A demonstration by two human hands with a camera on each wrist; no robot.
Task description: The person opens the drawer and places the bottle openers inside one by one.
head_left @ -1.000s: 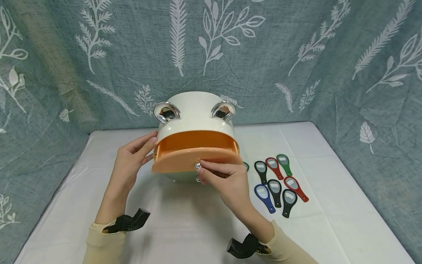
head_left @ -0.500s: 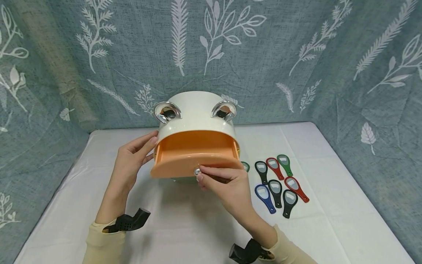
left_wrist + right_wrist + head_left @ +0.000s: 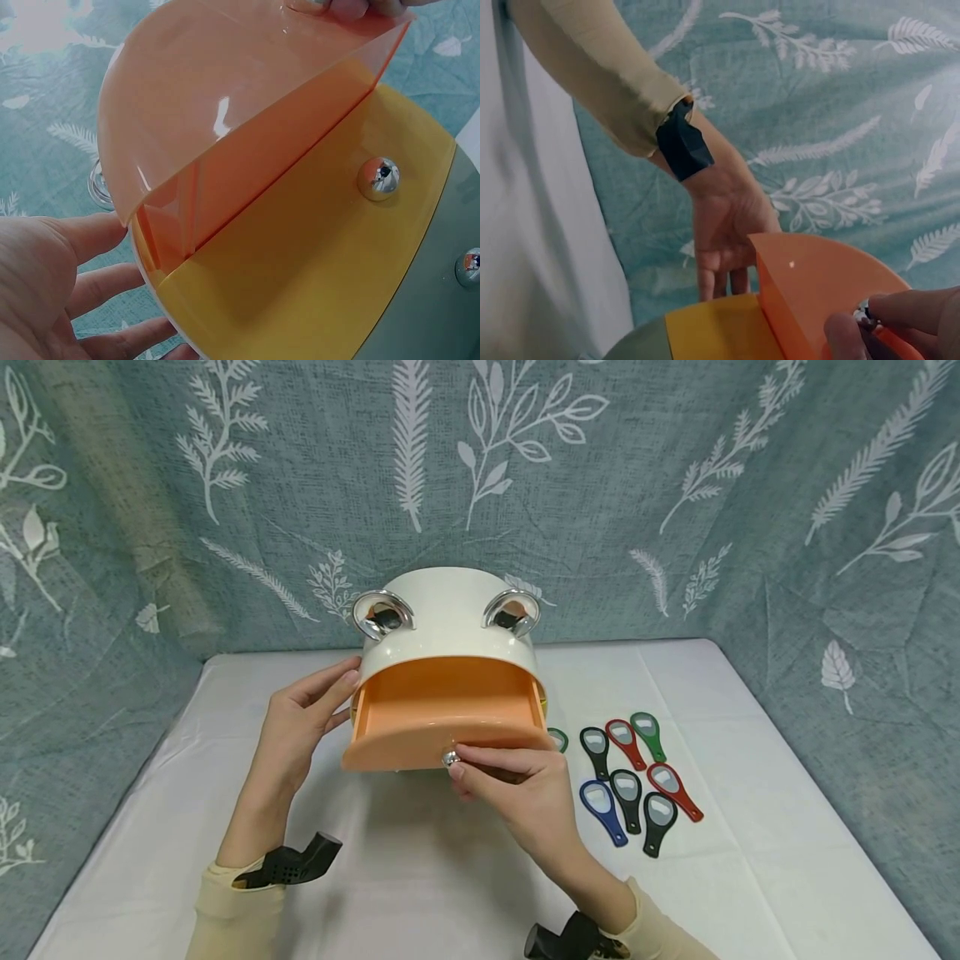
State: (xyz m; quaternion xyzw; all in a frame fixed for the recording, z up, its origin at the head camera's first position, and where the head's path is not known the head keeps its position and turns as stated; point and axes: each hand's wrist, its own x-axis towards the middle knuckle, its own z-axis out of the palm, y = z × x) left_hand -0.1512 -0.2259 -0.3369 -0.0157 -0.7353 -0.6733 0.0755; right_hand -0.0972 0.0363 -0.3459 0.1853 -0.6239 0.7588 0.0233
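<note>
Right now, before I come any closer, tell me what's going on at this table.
A person is using both hands on a white-topped box. The right hand pinches the silver knob of the orange drawer, which stands pulled partway out. The left hand rests against the box's left side. Below, the yellow drawer looks closed. Several paddle-shaped items in black, red, green and blue lie on the white table to the right.

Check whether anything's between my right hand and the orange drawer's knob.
Nothing visible: your right hand pinches the silver knob on the orange drawer. The small paddle-shaped items lie off to the right.
</note>
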